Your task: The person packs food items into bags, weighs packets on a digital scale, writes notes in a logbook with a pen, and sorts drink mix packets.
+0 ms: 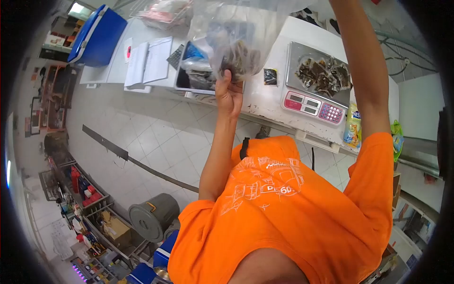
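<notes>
A large clear plastic bag (pixel 236 33) with dark brown contents near its bottom hangs over the white table (pixel 262 99). My left hand (pixel 229 94) grips its lower end, thumb up against the plastic. My right forearm reaches up past the top edge of the view, and my right hand is out of sight. On the right, a scale with a red and white keypad panel (pixel 314 109) carries a heap of small clear packets with dark contents (pixel 321 75). One small black packet (pixel 270 76) lies between the bag and the scale.
An open notebook (pixel 149 61), a blue cooler box (pixel 99 38) and a white bin of packets (pixel 196 80) are on the table's left part. A yellow and blue packet (pixel 352 125) stands by the scale. A lidded grey bin (pixel 153 217) stands on the tiled floor.
</notes>
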The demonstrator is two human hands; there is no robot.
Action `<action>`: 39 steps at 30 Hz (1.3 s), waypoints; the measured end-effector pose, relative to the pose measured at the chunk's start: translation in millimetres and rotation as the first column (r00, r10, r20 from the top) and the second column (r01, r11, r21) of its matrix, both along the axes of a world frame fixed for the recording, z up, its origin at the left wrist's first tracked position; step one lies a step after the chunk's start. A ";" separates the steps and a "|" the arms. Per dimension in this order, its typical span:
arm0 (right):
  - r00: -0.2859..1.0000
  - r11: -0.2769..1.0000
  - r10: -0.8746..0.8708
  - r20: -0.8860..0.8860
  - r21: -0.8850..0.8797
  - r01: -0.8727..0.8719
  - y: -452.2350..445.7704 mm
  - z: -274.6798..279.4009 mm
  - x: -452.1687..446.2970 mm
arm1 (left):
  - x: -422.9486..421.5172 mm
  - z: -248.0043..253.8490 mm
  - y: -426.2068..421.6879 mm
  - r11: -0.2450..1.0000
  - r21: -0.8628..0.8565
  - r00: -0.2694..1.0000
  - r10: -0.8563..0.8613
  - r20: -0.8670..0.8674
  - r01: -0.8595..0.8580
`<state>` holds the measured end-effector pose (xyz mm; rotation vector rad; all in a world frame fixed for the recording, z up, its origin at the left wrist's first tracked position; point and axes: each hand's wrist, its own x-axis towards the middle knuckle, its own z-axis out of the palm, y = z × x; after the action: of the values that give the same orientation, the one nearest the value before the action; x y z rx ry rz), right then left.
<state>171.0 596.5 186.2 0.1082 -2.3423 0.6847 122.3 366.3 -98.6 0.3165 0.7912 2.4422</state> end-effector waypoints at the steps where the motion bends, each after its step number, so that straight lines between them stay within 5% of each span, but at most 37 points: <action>1: 0.999 1.000 -0.012 0.046 0.002 0.012 -8.4 -7.5 22.1 | -2.5 11.1 -10.4 1.000 0.009 1.000 0.015 -0.002 -0.015; 9: 0.958 0.995 -0.102 0.269 0.021 0.100 -83.4 -51.0 138.8 | 9.2 64.0 -107.2 0.954 0.288 0.995 0.056 0.081 -0.077; 15: 0.942 0.989 -0.147 0.301 0.047 0.140 -128.9 -50.4 166.5 | 18.7 28.8 -131.7 0.981 0.005 0.979 0.195 -0.065 -0.195; 18: 0.946 0.988 -0.151 0.287 0.081 0.133 -142.6 -39.3 161.1 | 38.8 33.7 -141.6 0.952 0.295 0.996 0.068 0.054 -0.081; 21: 0.960 0.986 -0.139 0.245 0.120 0.112 -149.7 -17.3 133.0 | 46.5 31.2 -148.3 0.757 0.625 0.951 -0.302 0.073 0.192; 24: 0.970 0.984 -0.133 0.203 0.143 0.105 -151.5 11.6 90.0 | 53.4 37.7 -145.9 0.729 0.657 0.879 -0.425 0.216 0.191; 29: 0.977 0.984 -0.126 0.174 0.149 0.100 -158.8 39.1 62.6 | 49.3 13.4 -139.4 0.526 0.605 0.675 -0.737 -0.025 0.597; 33: 0.983 0.985 -0.086 0.161 0.163 0.059 -173.9 46.5 75.5 | 39.0 1.2 -136.6 0.573 0.717 0.479 -0.795 0.371 0.396; 36: 0.987 0.983 -0.043 0.152 0.183 0.015 -189.0 46.4 90.3 | 48.5 7.6 -136.5 0.802 0.193 0.723 -0.595 0.351 0.566; 39: 0.986 0.976 0.050 0.161 0.199 -0.082 -212.2 47.3 102.4 | 61.5 21.3 -121.6 0.866 0.043 0.647 -0.404 0.647 0.498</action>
<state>273.4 384.3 233.5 0.2343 -2.5652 0.4962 183.8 244.7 -77.3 -0.3426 0.4837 1.8050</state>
